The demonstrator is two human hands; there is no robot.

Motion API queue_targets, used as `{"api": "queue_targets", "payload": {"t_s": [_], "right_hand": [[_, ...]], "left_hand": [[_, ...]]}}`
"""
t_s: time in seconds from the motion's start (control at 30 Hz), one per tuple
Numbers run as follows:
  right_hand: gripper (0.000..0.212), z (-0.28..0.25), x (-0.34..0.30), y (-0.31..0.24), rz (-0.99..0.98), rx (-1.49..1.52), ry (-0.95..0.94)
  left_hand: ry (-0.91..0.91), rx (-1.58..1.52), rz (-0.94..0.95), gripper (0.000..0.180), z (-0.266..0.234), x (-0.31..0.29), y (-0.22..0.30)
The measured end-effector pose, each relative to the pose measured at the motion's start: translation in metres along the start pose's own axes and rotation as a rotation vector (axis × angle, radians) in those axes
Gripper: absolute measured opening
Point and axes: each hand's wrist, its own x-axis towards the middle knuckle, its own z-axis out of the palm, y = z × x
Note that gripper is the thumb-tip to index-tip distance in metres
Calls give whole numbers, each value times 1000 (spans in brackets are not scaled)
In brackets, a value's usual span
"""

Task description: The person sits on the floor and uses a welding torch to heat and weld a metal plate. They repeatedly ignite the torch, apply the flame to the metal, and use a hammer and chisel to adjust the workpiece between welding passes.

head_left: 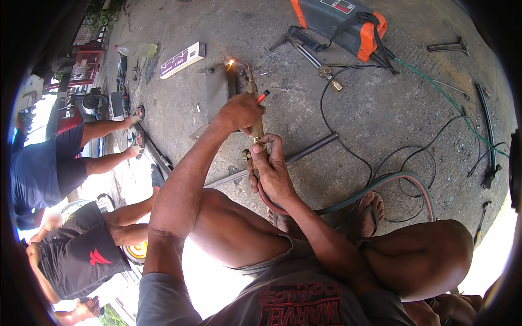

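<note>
My left hand [241, 113] is closed beside the upper part of a brass gas torch [258, 129]. A small red, lighter-like stick [263, 96] with a dark end pokes out of its fist. Lower down, my right hand [274, 174] is wrapped round the torch handle near its knurled valve knob. From the bent copper tip, a small orange flame [230, 62] glows over a grey metal piece [216, 89] on the concrete. A red and green hose pair [405, 175] runs from the handle toward the right, over my foot.
A white and purple box [182, 60] lies beyond the metal piece. At the far right stands a grey and orange machine [340, 24] with cables, near a second torch-like tool [312, 58]. A metal pipe [312, 148] crosses behind my hands. Two people's legs [111, 130] are at left.
</note>
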Motion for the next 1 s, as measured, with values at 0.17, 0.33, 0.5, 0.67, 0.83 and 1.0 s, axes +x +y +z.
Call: {"api": "queue_targets", "payload": {"t_s": [0.17, 0.33, 0.5, 0.67, 0.83, 1.0], "right_hand": [[39, -1, 0, -4, 27, -20, -15], [38, -3, 1, -4, 38, -22, -27], [39, 0, 0, -9, 50, -44, -16], [37, 3, 2, -9, 50, 6, 15], [38, 2, 3, -6, 61, -13, 19], [38, 4, 1, -11, 60, -16, 23]], "left_hand": [[-4, -3, -13, 43, -1, 1, 0], [2, 0, -20, 42, -4, -5, 8], [-6, -11, -25, 41, -4, -2, 7], [-12, 32, 47, 41, -1, 7, -4], [4, 2, 37, 41, -2, 6, -4], [8, -17, 7, 41, -3, 2, 2]]}}
